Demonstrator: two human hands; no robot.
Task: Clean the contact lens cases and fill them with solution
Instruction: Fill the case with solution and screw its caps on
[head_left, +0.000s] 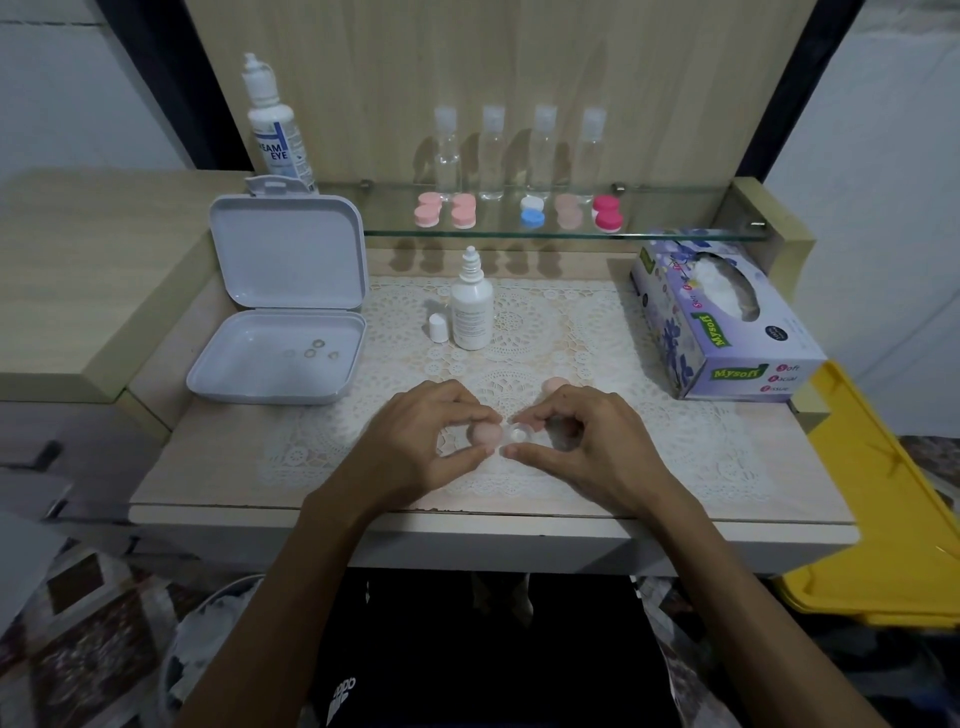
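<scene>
Both hands hold one contact lens case (501, 435) just above the lace mat. My left hand (421, 441) pinches its peach cap, still on the left well. My right hand (582, 441) pinches the uncapped clear right well. A loose peach cap (555, 385) lies on the mat behind my right hand. An uncapped small solution bottle (471, 306) stands at mid table, its white cap (438, 328) beside it. Several more lens cases (519, 210) in pink, blue and magenta sit on the glass shelf.
An open white box (280, 332) with small rings inside lies at the left. A tissue box (722, 317) stands at the right, a large solution bottle (275, 124) at back left, several clear bottles (519, 150) on the shelf, a yellow bin (883, 499) beside the table.
</scene>
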